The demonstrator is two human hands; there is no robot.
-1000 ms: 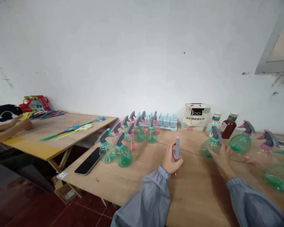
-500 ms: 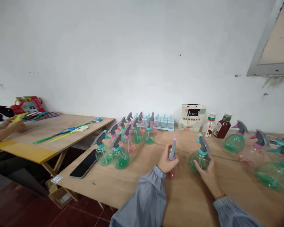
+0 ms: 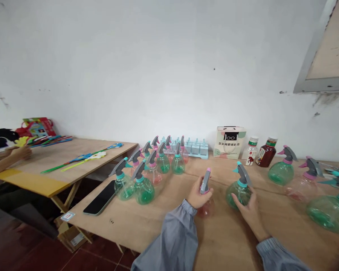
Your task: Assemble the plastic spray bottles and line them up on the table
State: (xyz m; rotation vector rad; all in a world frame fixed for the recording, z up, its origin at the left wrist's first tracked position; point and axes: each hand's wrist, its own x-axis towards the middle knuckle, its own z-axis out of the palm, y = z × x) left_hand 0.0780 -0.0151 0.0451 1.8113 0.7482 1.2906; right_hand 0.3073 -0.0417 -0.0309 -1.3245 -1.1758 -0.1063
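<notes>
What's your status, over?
Left hand gripping pink spray bottle by its neck. Right hand holding green spray bottle. Smartphone lying off to the left.

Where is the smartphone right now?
In the head view, the smartphone lies flat near the left edge of the nearer table, just left of the closest green spray bottles and well left of both hands.

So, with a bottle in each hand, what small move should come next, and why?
Perhaps slide the green bottle slightly toward the pink bottle: the right hand cups the green one's side, the left hand grips the pink one near its neck, and a gap separates the bottles.
</notes>
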